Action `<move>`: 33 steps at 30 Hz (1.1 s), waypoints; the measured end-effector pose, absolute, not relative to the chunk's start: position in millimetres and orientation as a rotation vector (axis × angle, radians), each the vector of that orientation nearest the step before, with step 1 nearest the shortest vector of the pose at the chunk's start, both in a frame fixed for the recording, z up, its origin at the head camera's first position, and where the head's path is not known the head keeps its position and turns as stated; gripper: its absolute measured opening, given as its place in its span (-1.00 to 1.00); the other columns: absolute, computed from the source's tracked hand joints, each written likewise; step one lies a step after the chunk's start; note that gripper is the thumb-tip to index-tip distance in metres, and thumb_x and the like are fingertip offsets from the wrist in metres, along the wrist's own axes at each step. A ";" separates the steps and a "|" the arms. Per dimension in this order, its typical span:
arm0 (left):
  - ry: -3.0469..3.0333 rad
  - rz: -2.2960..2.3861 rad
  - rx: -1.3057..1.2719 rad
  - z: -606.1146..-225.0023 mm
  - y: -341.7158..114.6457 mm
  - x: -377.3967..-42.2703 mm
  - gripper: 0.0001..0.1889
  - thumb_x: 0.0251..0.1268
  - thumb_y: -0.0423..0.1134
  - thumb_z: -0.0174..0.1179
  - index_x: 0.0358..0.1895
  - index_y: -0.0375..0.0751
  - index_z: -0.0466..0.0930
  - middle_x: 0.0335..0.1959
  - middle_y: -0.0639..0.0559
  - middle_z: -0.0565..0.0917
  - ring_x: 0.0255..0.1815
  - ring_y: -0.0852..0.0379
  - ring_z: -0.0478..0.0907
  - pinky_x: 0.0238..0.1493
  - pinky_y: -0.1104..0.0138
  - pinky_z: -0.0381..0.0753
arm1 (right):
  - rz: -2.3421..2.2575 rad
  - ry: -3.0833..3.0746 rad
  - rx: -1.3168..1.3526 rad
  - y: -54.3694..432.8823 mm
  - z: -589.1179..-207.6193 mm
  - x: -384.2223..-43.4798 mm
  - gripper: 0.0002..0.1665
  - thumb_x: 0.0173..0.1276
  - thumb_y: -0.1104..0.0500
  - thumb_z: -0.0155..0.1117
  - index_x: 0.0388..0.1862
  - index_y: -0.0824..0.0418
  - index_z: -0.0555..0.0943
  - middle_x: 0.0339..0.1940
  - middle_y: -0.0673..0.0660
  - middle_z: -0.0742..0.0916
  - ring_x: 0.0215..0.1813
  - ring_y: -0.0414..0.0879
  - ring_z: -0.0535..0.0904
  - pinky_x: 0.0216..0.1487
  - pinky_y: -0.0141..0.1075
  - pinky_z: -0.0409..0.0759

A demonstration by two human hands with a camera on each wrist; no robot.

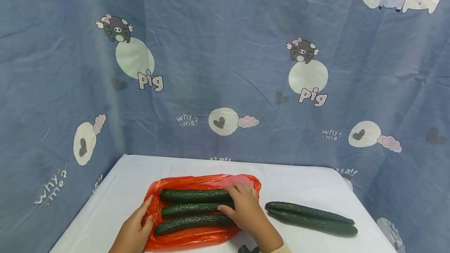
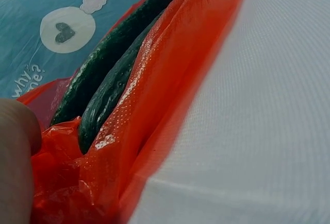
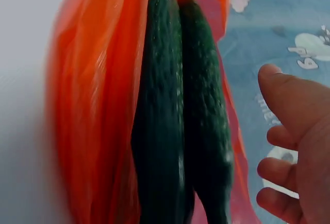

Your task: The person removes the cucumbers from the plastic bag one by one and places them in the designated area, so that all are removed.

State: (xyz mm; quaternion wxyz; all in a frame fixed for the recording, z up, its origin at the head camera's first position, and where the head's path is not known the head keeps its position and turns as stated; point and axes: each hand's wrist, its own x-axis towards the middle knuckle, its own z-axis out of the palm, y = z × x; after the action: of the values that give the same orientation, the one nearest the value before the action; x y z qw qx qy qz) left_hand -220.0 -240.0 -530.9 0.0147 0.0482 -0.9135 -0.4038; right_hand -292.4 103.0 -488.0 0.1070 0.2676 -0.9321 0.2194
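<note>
Three dark green cucumbers lie side by side in a red plastic bag (image 1: pixel 197 241), spread wide at the top. They are the back cucumber (image 1: pixel 193 195), the middle cucumber (image 1: pixel 191 209) and the front cucumber (image 1: pixel 193 223). My left hand (image 1: pixel 133 227) rests at the bag's left end, thumb and fingers apart; in the left wrist view part of this hand (image 2: pixel 15 157) shows beside crumpled red plastic. Over the right ends of the cucumbers is my right hand (image 1: pixel 246 210). The right wrist view shows its thumb (image 3: pixel 289 98) spread from its bent fingers, with nothing between them.
Two more cucumbers (image 1: pixel 311 218) lie together on the white table (image 1: pixel 291 182), right of the bag. A small dark object (image 1: pixel 247 249) shows below my right wrist. Blue printed cloth (image 1: pixel 225 69) hangs behind the table and at its sides.
</note>
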 end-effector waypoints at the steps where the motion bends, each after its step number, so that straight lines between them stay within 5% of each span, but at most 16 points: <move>1: -2.844 -1.255 0.151 -531.4 -240.2 -220.4 -0.24 0.57 -0.26 0.03 0.72 -0.15 -0.04 0.62 -0.38 0.24 0.57 -0.38 0.29 0.43 -0.26 0.40 | 0.639 -2.748 0.791 99.5 -488.3 -294.1 -0.38 0.36 -0.25 0.44 0.28 0.02 0.64 0.13 -0.06 0.65 0.27 -0.06 0.52 0.42 0.16 0.34; 7: -2.836 -1.243 0.143 -534.7 -240.7 -220.6 -0.26 0.57 -0.26 0.04 0.72 -0.17 -0.01 0.60 -0.37 0.28 0.54 -0.37 0.33 0.41 -0.25 0.44 | 0.641 -2.781 0.795 83.1 -494.9 -306.5 -0.33 0.35 -0.29 0.43 0.31 0.02 0.63 0.18 -0.05 0.66 0.28 -0.06 0.52 0.38 0.06 0.46; 21: -2.810 -1.234 0.108 -533.3 -241.3 -220.9 -0.27 0.55 -0.30 0.03 0.71 -0.20 0.03 0.60 -0.38 0.28 0.54 -0.37 0.33 0.41 -0.24 0.45 | 0.575 -2.852 0.839 41.2 -498.4 -317.6 -0.26 0.31 -0.38 0.39 0.35 -0.07 0.60 0.25 -0.01 0.66 0.34 0.02 0.50 0.28 0.27 0.28; 33: -2.808 -1.227 0.120 -533.9 -241.4 -219.8 -0.28 0.53 -0.31 0.05 0.69 -0.22 0.08 0.55 -0.39 0.36 0.47 -0.35 0.43 0.36 -0.23 0.52 | 0.526 -2.861 0.807 17.0 -510.4 -311.1 -0.23 0.31 -0.51 0.27 0.35 -0.13 0.58 0.21 -0.05 0.65 0.29 -0.02 0.50 0.25 0.21 0.30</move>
State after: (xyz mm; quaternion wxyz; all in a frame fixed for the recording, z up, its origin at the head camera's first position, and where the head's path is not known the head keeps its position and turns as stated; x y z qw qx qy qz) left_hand -219.8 -241.4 -533.9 0.0373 0.0390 -0.9150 -0.3998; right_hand -311.1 17.0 -510.4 0.0614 0.2667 -0.9460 0.1738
